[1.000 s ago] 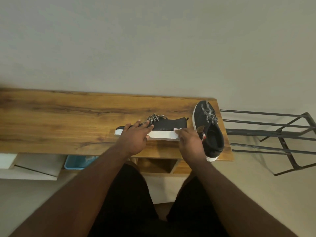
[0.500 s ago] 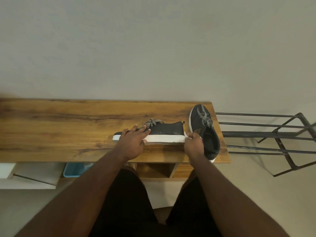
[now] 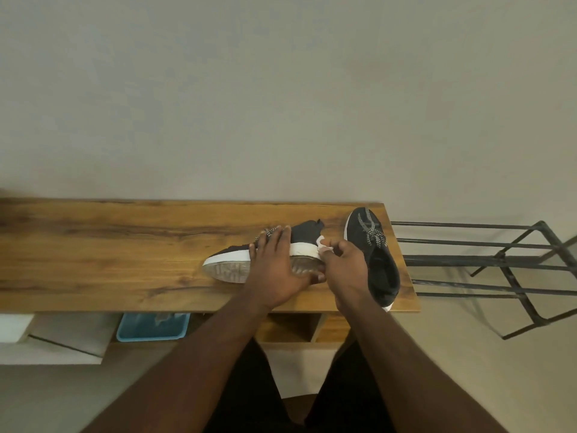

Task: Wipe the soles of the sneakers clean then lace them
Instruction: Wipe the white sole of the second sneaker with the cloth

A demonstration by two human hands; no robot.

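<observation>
Tipped sneaker (image 3: 228, 265) now bares its sole under left hand (image 3: 274, 270).

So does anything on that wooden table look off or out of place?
Only the sneaker under the left hand: tipped on its side, its grubby sole facing the camera. The other sneaker sits upright, its heel overhanging the table edge.

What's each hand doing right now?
Left hand: grips the tilted sneaker.
Right hand: pinches a white wipe at its heel.
</observation>
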